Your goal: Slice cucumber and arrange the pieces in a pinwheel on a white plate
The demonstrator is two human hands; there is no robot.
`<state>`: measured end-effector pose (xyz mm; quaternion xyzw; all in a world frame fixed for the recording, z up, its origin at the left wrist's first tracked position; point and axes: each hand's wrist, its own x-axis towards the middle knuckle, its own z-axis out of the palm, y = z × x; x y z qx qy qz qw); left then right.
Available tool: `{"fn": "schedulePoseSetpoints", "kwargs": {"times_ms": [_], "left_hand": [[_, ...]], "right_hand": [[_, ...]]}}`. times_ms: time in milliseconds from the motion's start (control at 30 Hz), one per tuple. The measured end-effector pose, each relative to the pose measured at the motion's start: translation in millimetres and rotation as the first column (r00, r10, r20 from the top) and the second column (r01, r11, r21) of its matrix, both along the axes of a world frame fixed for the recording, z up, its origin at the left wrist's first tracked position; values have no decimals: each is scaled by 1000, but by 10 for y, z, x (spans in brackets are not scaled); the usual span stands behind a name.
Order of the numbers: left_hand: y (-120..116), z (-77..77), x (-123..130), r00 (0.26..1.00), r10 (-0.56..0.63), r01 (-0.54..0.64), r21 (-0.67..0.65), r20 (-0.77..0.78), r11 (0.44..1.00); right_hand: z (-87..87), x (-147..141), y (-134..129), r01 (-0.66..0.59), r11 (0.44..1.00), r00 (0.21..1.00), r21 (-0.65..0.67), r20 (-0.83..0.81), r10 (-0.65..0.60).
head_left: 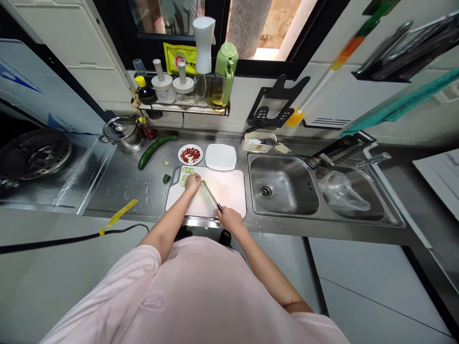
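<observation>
On the white cutting board [229, 191], my right hand [230, 219] grips a kitchen knife [212, 195] by its dark handle, the blade slanting up and left. Close to the blade's tip is my left hand [193, 183], its fingers drawn together; whatever they hold is too small to make out. A small green piece of cucumber [203, 183] shows at the tip, beside those fingers. Several thin cucumber slices [188, 170] lie at the board's upper left, some partly hidden by my left hand. A cut cucumber end [167, 178] rests on the counter left of the board.
Behind the board stand a plate of chopped red pieces [190, 155] and a white square plate [221, 156]. A whole cucumber [157, 149] and a lidded steel pot [122, 134] are to the left. At right is a double sink [283, 184] with a plastic bag [342, 191].
</observation>
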<state>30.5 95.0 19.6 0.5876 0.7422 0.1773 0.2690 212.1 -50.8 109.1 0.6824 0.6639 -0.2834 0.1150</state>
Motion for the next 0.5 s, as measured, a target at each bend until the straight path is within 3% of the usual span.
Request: {"fn": "schedulePoseSetpoints", "kwargs": {"times_ms": [500], "left_hand": [[-9,10,-4,1000,-7,7,-3,-18,1000]], "right_hand": [[38,25,-19,-10,1000,1000,-19,1,10]]}}
